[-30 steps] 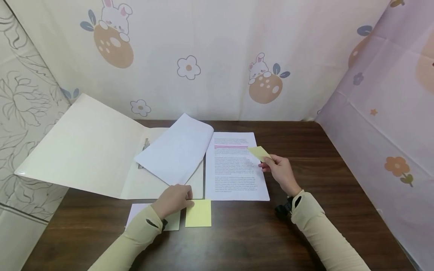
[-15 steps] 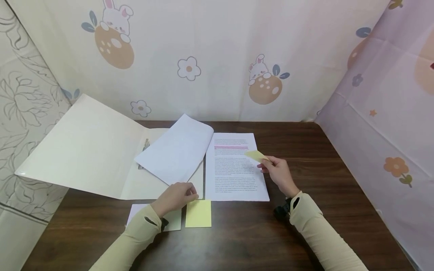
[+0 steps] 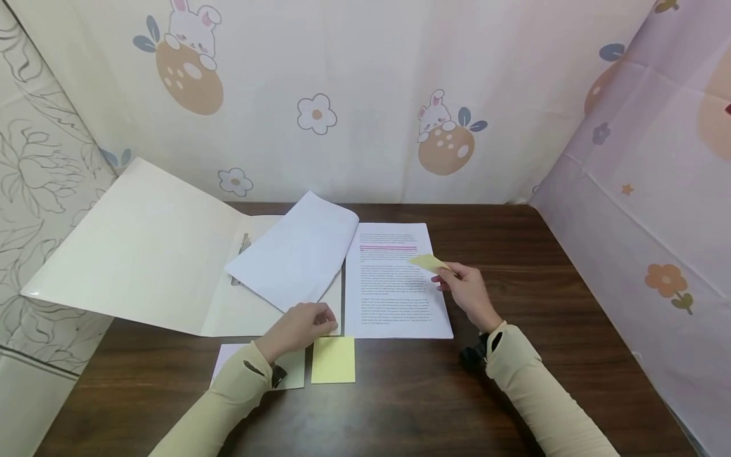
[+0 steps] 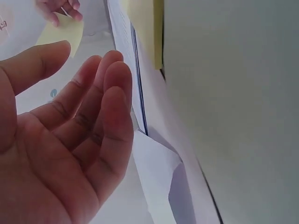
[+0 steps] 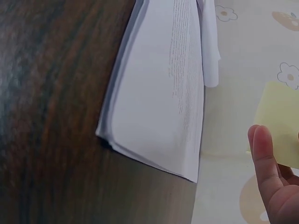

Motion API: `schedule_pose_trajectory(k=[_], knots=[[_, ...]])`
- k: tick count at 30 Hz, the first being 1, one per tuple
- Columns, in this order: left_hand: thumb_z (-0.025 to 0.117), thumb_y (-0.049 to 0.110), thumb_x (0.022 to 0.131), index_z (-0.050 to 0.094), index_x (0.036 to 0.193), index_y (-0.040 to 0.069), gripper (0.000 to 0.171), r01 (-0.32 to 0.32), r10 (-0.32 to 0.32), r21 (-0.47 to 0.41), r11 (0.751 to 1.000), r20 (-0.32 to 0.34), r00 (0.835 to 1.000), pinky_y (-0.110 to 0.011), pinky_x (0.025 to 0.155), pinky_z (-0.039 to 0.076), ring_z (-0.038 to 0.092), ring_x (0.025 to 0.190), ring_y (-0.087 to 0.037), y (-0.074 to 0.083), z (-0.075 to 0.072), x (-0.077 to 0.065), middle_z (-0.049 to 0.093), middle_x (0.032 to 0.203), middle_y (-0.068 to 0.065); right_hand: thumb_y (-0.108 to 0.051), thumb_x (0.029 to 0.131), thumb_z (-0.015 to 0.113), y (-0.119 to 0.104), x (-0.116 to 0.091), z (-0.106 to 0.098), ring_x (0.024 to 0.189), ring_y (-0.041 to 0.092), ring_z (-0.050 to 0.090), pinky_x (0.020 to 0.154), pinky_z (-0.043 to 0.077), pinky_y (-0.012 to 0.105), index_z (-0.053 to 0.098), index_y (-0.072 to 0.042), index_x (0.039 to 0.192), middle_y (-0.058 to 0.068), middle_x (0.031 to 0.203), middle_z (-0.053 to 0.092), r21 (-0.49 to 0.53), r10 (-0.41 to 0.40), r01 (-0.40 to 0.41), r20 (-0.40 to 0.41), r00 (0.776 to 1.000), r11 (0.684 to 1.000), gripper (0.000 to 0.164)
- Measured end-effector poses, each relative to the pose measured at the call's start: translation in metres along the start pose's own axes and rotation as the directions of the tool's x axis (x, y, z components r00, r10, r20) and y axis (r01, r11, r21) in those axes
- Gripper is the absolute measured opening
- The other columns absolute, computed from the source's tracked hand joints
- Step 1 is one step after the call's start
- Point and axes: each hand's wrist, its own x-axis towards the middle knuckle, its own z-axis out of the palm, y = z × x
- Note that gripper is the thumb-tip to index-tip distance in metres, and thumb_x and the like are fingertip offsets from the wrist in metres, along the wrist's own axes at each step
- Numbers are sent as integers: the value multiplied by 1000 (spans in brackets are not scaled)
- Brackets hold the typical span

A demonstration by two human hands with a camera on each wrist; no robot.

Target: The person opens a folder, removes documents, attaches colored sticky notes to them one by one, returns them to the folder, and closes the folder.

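Note:
In the head view my right hand (image 3: 469, 294) pinches a yellow sticky note (image 3: 429, 263) over the right edge of a printed page. The page (image 3: 394, 285) tops a stack of paper and has pink highlighted lines near its top. The right wrist view shows the same sticky note (image 5: 278, 123) between thumb and fingers. My left hand (image 3: 298, 329) hovers near the folder's front edge, above a yellow sticky note pad (image 3: 334, 360) on the table. Its fingers bend loosely with nothing between them, as the left wrist view of the hand (image 4: 70, 130) shows.
An open white folder (image 3: 143, 247) with a metal clip (image 3: 245, 242) lies at the left, its cover raised. Folded-over sheets (image 3: 297, 251) rest on it. Pale purple (image 3: 227, 357) and pale green (image 3: 294, 371) pads lie partly under the left forearm. Patterned curtains hang behind the dark wooden table (image 3: 411, 406).
My left hand has lifted away from the yellow pad, slightly up and right. My right hand has tilted the sticky note lower and a little leftward over the page.

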Motion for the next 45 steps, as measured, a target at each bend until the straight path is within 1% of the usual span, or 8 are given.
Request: schedule_pose_trajectory(k=[5,11,20,28,32,39,42,45], knots=[[66,24,92,69,95,13,12,-20,20,-16,1000,-15,1000,-27,66,47,54,71,-10,1,0,2,66,81,3,-18,101,52,1,-1,1,97,32,66,90,55,45,60,4,128,27,119,64,-4,2,-2,-2,1000,1000,36],[65,24,93,69,96,13,12,-37,37,-44,998,-8,999,-27,67,47,55,73,-9,4,1,6,68,85,3,-19,101,53,4,0,2,95,30,66,88,56,42,61,3,127,25,120,63,9,-1,1,12,1000,1000,36],[64,23,93,68,97,12,12,-13,12,-85,996,-9,1000,-26,65,48,57,75,-10,10,0,10,69,87,2,-19,100,53,3,-3,3,88,25,67,86,57,43,63,3,125,25,114,66,-5,-42,42,19,999,999,34],[63,25,94,68,101,13,15,-1,0,-117,993,-10,1000,-28,71,50,59,80,-12,10,3,15,69,93,1,-15,100,52,0,-6,5,83,23,67,84,56,45,64,3,122,25,111,67,-14,-85,85,29,996,996,31],[63,23,94,68,101,13,13,1,-3,-130,992,-21,1000,-29,73,50,58,81,-12,11,4,17,69,92,1,-13,100,53,1,-8,7,81,21,68,82,57,44,64,4,120,26,108,67,-12,-103,103,39,994,995,29],[62,22,94,69,101,13,13,-23,19,-158,987,-31,999,-30,74,49,57,80,-11,12,6,20,67,89,2,-9,98,55,2,-10,13,91,36,67,79,58,41,66,4,118,26,110,66,-15,-169,170,61,984,985,27],[62,22,94,69,102,12,14,-30,26,-161,986,-31,999,-30,74,49,57,80,-11,12,6,20,67,89,2,-9,98,56,1,-12,15,94,38,66,78,58,39,67,3,118,26,110,66,-25,-189,191,71,980,981,26],[62,22,94,68,103,12,14,-32,27,-160,987,-36,999,-29,73,49,57,80,-12,13,7,21,67,89,1,-8,97,56,-1,-13,15,93,36,66,76,58,35,68,2,117,26,110,65,-31,-208,211,74,975,977,25]])
